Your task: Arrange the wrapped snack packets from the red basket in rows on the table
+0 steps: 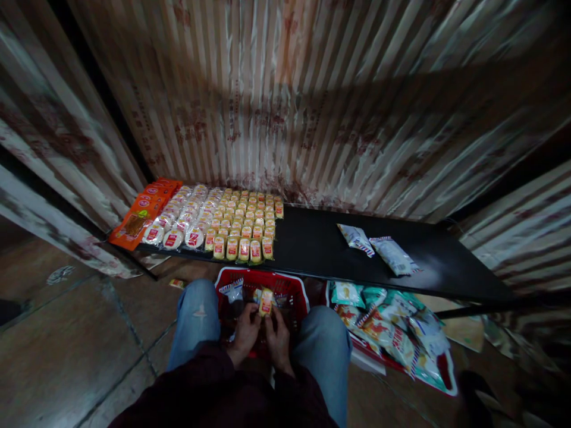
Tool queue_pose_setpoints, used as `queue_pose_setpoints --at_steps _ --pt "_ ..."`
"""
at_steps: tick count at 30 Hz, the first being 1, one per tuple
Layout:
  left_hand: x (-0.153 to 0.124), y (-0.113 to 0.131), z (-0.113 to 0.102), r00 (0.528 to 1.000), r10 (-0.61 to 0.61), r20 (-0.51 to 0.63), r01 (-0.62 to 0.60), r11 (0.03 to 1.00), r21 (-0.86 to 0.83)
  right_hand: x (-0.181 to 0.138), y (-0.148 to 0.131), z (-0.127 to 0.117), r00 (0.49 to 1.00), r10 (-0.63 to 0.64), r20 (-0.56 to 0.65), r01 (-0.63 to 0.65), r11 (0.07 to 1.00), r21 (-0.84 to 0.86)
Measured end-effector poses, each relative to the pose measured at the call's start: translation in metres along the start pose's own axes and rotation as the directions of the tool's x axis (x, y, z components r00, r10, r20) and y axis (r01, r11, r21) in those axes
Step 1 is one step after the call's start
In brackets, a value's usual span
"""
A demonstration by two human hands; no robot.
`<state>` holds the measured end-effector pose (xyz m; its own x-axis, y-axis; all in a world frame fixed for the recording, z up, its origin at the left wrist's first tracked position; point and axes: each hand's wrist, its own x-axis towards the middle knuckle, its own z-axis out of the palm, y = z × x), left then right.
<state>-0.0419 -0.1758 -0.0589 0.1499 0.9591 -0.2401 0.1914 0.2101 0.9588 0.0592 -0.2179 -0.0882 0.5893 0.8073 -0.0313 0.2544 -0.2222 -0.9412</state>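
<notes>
My left hand (244,334) and my right hand (277,336) meet over a red plastic basket (294,297) between my knees. Both pinch one small yellow snack packet with a red label (266,302), held upright above the basket. A white packet (232,290) and a few more lie inside the basket. On the black table (321,246) in front, several rows of the same yellow packets (243,229) lie flat at the left, with round white packets (182,223) and orange packets (143,214) beside them.
Two white snack bags (379,246) lie on the table's right half. A second tray of mixed snack bags (392,333) sits on the floor to my right. Corrugated metal walls close in behind and at both sides. One stray packet (177,283) lies on the tiled floor.
</notes>
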Motion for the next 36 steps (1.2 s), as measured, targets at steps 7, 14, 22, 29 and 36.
queue_pose_setpoints --at_steps 7,14,22,29,36 --pt "0.0 0.009 0.0 0.998 0.043 -0.047 -0.043 0.999 0.016 0.001 -0.01 0.001 1.0 -0.029 0.001 0.029 0.999 0.013" --pt "0.0 0.015 0.001 0.992 0.102 -0.071 -0.099 0.994 0.037 0.006 -0.017 -0.002 1.0 -0.028 -0.004 0.028 0.998 0.047" --pt "0.002 0.017 0.004 0.986 0.16 -0.037 -0.158 0.985 0.072 0.01 -0.023 -0.006 0.997 -0.076 -0.016 0.076 0.996 0.047" --pt "0.006 0.022 0.012 0.988 0.153 -0.015 -0.153 0.988 0.003 0.017 -0.028 -0.01 0.999 -0.033 -0.009 0.033 0.997 0.076" --pt "0.011 0.038 0.016 0.978 0.208 0.011 -0.208 0.978 -0.018 0.026 -0.044 -0.015 0.999 -0.02 -0.043 0.024 0.993 0.116"
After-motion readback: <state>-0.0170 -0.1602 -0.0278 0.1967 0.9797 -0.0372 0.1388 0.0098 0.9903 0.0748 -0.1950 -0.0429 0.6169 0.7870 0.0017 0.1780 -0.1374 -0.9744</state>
